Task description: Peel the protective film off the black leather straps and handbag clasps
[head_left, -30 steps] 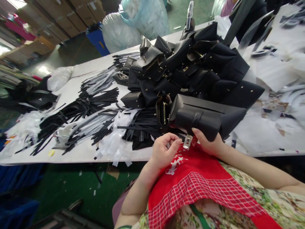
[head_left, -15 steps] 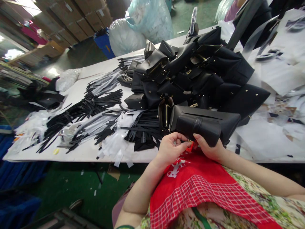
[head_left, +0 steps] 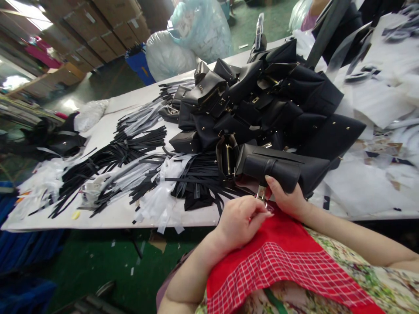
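A black leather handbag [head_left: 271,168] lies on its side at the table's front edge. My right hand [head_left: 290,198] is closed on its near side, thumb on top and fingers hidden beneath. From the bag a shiny metal clasp [head_left: 261,192] hangs between my hands. My left hand [head_left: 242,220] is just below the clasp, with thumb and fingers pinched together. Something small and clear seems to be at those fingertips, too small to make out. Beside the bag stands an open black pouch [head_left: 228,159] with a gold zip.
Behind is a heap of black handbags [head_left: 255,100]. To the left, bundles of black straps [head_left: 114,152] and white strips [head_left: 168,183] cover the white table [head_left: 124,218]. White sheets [head_left: 369,179] lie at the right. Full plastic sacks [head_left: 172,54] stand beyond the table.
My left hand has moved down and slightly right, its pinched fingers now below the clasp. The clasp shows more fully. My right hand still holds the handbag.
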{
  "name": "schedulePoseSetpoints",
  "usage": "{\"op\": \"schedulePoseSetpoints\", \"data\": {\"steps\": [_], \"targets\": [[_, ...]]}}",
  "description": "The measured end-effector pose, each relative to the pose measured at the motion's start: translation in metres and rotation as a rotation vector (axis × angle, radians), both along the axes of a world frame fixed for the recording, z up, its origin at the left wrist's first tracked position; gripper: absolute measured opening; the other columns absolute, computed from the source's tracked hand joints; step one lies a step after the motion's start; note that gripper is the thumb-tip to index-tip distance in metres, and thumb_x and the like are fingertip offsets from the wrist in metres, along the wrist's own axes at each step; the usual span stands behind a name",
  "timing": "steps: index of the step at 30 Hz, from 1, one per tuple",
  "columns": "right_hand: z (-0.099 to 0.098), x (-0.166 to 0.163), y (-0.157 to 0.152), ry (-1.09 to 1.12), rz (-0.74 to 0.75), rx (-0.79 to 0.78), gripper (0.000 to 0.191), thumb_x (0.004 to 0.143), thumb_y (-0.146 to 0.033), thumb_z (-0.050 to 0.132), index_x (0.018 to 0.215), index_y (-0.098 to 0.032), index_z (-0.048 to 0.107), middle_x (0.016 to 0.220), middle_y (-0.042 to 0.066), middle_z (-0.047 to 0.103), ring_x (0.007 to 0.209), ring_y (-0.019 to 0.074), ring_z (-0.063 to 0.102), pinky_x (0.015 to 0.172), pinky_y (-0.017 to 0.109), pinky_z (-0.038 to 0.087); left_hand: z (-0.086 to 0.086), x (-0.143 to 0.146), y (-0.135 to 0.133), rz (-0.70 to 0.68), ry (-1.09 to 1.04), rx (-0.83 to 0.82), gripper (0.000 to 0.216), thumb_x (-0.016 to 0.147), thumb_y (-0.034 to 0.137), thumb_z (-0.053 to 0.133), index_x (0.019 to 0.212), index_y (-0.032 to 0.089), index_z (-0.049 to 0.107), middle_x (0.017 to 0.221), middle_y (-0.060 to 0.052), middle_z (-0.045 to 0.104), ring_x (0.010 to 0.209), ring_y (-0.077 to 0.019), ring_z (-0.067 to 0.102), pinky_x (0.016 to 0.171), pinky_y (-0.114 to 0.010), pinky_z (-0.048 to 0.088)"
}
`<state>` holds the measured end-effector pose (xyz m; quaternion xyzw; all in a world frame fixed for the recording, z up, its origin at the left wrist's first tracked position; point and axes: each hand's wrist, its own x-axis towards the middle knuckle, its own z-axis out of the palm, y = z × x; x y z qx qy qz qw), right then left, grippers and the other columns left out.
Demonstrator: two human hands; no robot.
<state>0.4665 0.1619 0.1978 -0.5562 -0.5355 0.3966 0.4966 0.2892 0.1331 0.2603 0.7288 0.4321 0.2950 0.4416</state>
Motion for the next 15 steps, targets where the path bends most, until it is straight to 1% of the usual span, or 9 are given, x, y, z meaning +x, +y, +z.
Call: {"op": "schedulePoseSetpoints", "data": {"steps": [3,5,6,8,9,11,13,15], "targets": [[0.004,-0.001,0.004,0.064,-0.012,-0.042,0.044,0.087,-0.056,0.06,0.058,-0.023,0.055,0.05,0.001,0.058,0.046,0.015,0.054,0.047,0.028,0.051,-0.002,-0.004,0.004,0.184,-0.187,-0.075,0.018,0.088,0.032,0.063,0.075,0.019,0.059,0.084,-0.007,0.063,0.074,-0.017,0.056,0.071,-0.028,0.044],[0.006,-0.002,0.004,0.11,-0.026,-0.06,0.045,0.087,-0.055,0.061,0.057,-0.023,0.055,0.048,0.001,0.057,0.044,0.0143,0.053,0.045,0.027,0.049,-0.008,-0.002,0.006,0.226,-0.389,-0.202,0.022,0.089,0.035,0.06,0.078,0.019,0.052,0.092,-0.007,0.065,0.068,-0.0137,0.055,0.066,-0.027,0.045],[0.006,-0.002,0.004,0.127,-0.033,-0.067,0.045,0.086,-0.055,0.062,0.056,-0.022,0.055,0.048,0.001,0.057,0.043,0.0141,0.053,0.045,0.027,0.049,-0.012,0.0,0.007,0.222,-0.486,-0.284,0.023,0.09,0.037,0.059,0.08,0.02,0.049,0.09,-0.007,0.065,0.061,-0.0115,0.054,0.06,-0.026,0.044],[0.008,-0.003,0.004,0.144,-0.015,-0.096,0.048,0.087,-0.056,0.061,0.053,-0.022,0.055,0.047,0.002,0.057,0.043,0.0141,0.053,0.045,0.026,0.048,-0.02,0.004,0.007,0.212,-0.609,-0.426,0.026,0.091,0.04,0.058,0.083,0.021,0.043,0.076,-0.001,0.063,0.049,-0.0077,0.048,0.05,-0.022,0.039],[0.009,-0.003,0.004,0.147,0.003,-0.114,0.05,0.087,-0.057,0.06,0.052,-0.022,0.056,0.046,0.002,0.058,0.043,0.0142,0.054,0.045,0.026,0.049,-0.023,0.005,0.006,0.214,-0.629,-0.47,0.028,0.091,0.042,0.058,0.083,0.021,0.042,0.069,0.002,0.059,0.045,-0.0066,0.045,0.046,-0.02,0.035],[0.012,-0.003,0.005,0.155,0.015,-0.131,0.052,0.087,-0.059,0.058,0.05,-0.022,0.056,0.046,0.003,0.058,0.042,0.0144,0.054,0.044,0.026,0.049,-0.028,0.004,0.005,0.221,-0.623,-0.513,0.031,0.09,0.044,0.06,0.082,0.021,0.041,0.061,0.006,0.052,0.042,-0.0049,0.041,0.043,-0.017,0.03],[0.017,0.0,0.01,0.156,-0.017,-0.128,0.054,0.085,-0.062,0.059,0.048,-0.023,0.055,0.044,0.002,0.057,0.04,0.0145,0.053,0.043,0.027,0.049,-0.03,-0.003,0.005,0.223,-0.615,-0.543,0.034,0.089,0.047,0.061,0.081,0.02,0.041,0.058,0.008,0.048,0.04,-0.0034,0.036,0.041,-0.017,0.026],[0.023,0.004,0.018,0.151,-0.061,-0.133,0.056,0.082,-0.067,0.059,0.047,-0.024,0.054,0.041,0.002,0.055,0.038,0.0151,0.051,0.041,0.028,0.048,-0.031,-0.014,0.005,0.237,-0.61,-0.57,0.037,0.088,0.049,0.062,0.08,0.021,0.041,0.056,0.009,0.047,0.039,-0.0033,0.035,0.04,-0.016,0.024]]}}
